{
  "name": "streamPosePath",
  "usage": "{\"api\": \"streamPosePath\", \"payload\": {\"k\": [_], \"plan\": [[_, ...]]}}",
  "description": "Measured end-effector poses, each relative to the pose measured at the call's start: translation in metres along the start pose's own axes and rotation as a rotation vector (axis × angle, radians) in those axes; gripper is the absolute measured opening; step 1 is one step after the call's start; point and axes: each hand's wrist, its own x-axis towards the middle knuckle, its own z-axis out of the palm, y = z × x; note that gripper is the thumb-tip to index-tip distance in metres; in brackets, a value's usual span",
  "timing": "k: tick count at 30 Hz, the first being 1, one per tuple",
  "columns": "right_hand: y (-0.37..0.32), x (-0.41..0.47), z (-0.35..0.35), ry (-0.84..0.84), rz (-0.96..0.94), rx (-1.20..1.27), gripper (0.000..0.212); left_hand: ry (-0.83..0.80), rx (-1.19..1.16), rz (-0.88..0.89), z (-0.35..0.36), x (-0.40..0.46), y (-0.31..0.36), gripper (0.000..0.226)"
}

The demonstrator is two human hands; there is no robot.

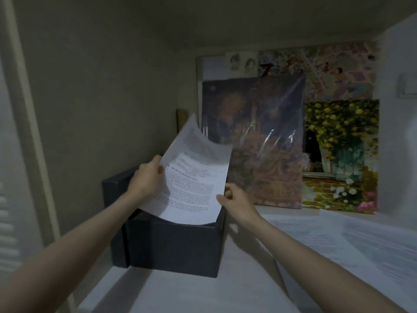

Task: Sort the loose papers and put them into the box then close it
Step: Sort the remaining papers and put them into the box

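While both forearms reach forward over the pale, flat tabletop (180, 294), the largest item on it is the spread of loose white printed papers (352, 240), which lies flat on the right side, well apart from the box. Behind this spread, several paintings lean upright against the back wall: a dark, plastic-wrapped rectangular canvas (255, 141) stands in front, and a rectangular canvas of yellow flowers (343, 154) stands just beside it to the right.

Next in size, the dark, square cardboard box (171, 247) sits on the left part of the tabletop with its top open. A dark flat lid (115, 193) stands upright, touching the left side of the box.

A white printed sheet of paper (194, 177) is held above the box opening. Its lower edge curves down into the opening, and its upper corner bends back toward the wall. The sheet is tilted, with the printed face toward the camera.

The left hand (146, 179) grips the left edge of the sheet near mid-height, thumb on the printed face and fingers curled behind it. The right hand (237, 199) pinches the lower right edge of the sheet, thumb on the front, the remaining fingers curled behind. Both hands are level with or just above the box rim, one on each side of the sheet.
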Motion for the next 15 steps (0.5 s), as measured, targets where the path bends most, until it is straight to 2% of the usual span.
{"api": "streamPosePath", "payload": {"k": [4,6,9,15], "plan": [[0.022,0.005,0.016,-0.006,0.042,-0.024,0.020,-0.240,0.141,-0.028,0.008,-0.001,-0.017,0.020],[0.022,0.001,0.019,-0.011,0.096,0.075,0.033,-0.350,0.168,-0.079,0.016,-0.002,-0.023,0.027],[0.024,-0.003,0.023,0.003,0.132,0.158,0.045,-0.429,0.194,-0.187,0.026,-0.001,-0.026,0.030],[0.029,-0.004,0.028,0.003,0.135,0.276,0.047,-0.567,0.230,-0.287,0.042,0.004,-0.023,0.035]]}}
